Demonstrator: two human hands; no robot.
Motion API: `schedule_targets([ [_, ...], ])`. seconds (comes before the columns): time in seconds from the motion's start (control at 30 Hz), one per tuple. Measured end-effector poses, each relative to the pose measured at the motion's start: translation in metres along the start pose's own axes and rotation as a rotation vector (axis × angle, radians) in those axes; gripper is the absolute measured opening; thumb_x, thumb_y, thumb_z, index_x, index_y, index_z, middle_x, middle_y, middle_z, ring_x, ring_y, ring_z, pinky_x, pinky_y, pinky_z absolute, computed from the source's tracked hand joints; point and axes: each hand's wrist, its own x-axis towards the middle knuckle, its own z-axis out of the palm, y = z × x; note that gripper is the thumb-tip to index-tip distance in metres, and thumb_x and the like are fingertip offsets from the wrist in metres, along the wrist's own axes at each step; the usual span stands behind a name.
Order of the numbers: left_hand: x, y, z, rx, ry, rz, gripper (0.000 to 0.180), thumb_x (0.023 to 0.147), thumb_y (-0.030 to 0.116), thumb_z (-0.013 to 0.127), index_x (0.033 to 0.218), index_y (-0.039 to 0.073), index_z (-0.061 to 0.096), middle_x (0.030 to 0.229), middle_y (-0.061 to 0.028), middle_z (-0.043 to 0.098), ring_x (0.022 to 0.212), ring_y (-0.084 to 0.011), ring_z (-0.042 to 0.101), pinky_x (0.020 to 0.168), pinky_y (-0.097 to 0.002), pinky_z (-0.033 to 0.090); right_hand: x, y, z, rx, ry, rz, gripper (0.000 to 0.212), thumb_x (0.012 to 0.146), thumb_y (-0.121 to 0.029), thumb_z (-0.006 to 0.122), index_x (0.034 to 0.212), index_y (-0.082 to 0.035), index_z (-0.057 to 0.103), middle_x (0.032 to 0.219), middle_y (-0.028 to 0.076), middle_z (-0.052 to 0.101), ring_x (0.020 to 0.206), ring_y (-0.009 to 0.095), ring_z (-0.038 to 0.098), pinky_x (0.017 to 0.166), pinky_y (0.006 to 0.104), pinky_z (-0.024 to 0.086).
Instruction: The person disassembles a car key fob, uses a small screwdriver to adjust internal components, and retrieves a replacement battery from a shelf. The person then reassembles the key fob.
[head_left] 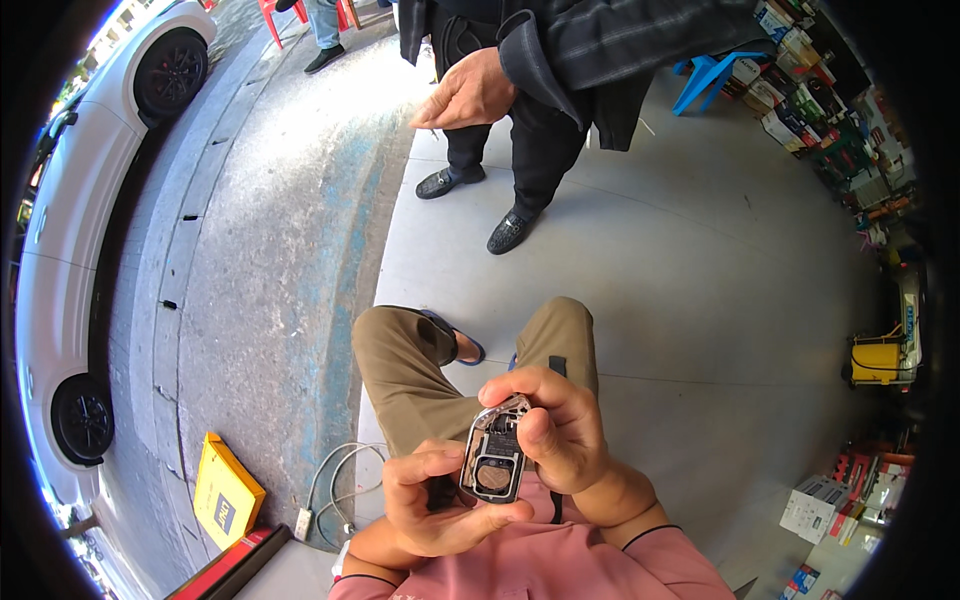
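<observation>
Between my two hands, above my lap, is an opened car key fob [494,442]. It has a dark body with a silvery rim, and its inner parts show. A round coin-cell seat [493,477] lies at its lower end. My left hand [425,505] grips the fob's left side and lower end, with the thumb beneath it. My right hand [565,430] holds the upper right, its index finger curled over the top corner and its thumb at the right edge.
Facing me stands a person in dark clothes, one hand [470,92] held out. A white car [75,240] is parked left. Near my left lie a yellow box [228,490] and a looped white cable [335,490]. Boxed goods [815,508] and a blue stool [708,82] are on the right.
</observation>
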Motion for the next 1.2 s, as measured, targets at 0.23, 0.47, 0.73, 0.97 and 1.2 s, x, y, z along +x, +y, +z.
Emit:
schedule_targets([
  [0.23, -0.001, 0.001, 0.002, -0.009, 0.001, 0.021, 0.075, 0.068, 0.013, 0.088, 0.119, -0.002, 0.035, 0.095, -0.0152, 0.058, 0.075, -0.0126, 0.060, 0.057, -0.0219, 0.045, 0.001, -0.007, -0.005, 0.008, -0.028, -0.028, 0.039, 0.099, -0.029, 0.054, 0.117, 0.005, 0.052, 0.080, 0.000, 0.054, 0.061, 0.001, 0.045, 0.052, 0.0180, 0.035],
  [0.47, -0.013, 0.007, -0.001, -0.462, 0.074, -0.259, 0.047, 0.084, 0.008, 0.073, 0.116, -0.005, 0.042, 0.095, -0.0134, 0.059, 0.072, -0.0101, 0.055, 0.066, -0.0254, 0.046, 0.008, -0.020, -0.008, -0.073, 0.003, 0.050, 0.051, 0.092, -0.044, 0.060, 0.104, 0.005, 0.060, 0.085, 0.006, 0.062, 0.070, 0.007, 0.053, 0.061, 0.0224, 0.042],
  [0.73, 0.007, 0.009, -0.013, -0.769, 0.011, -0.665, 0.031, 0.095, 0.026, 0.060, 0.108, -0.001, 0.050, 0.086, -0.0059, 0.059, 0.059, -0.0052, 0.045, 0.051, -0.0204, 0.036, 0.017, -0.006, -0.015, -0.091, -0.116, -0.065, 0.037, 0.098, -0.030, 0.056, 0.110, 0.005, 0.058, 0.070, 0.001, 0.054, 0.057, 0.005, 0.044, 0.051, 0.0225, 0.034],
  [0.97, 0.036, -0.013, 0.005, -0.852, 0.120, -0.670, 0.035, 0.091, 0.036, 0.060, 0.102, 0.005, 0.047, 0.096, -0.0183, 0.061, 0.062, -0.0180, 0.061, 0.041, -0.0221, 0.043, 0.037, -0.009, -0.028, -0.187, -0.137, -0.143, 0.033, 0.098, -0.028, 0.057, 0.109, 0.002, 0.063, 0.089, 0.007, 0.053, 0.071, 0.012, 0.049, 0.062, 0.0234, 0.040],
  [1.2, 0.106, -0.035, 0.047, -0.853, 0.024, -0.604, 0.040, 0.092, 0.038, 0.051, 0.115, 0.006, 0.046, 0.090, -0.0210, 0.060, 0.058, -0.0219, 0.062, 0.036, -0.0241, 0.045, 0.059, -0.024, -0.072, -0.282, -0.056, -0.298, 0.039, 0.098, -0.027, 0.053, 0.128, 0.000, 0.055, 0.116, 0.013, 0.048, 0.076, 0.011, 0.055, 0.056, 0.0203, 0.053],
])
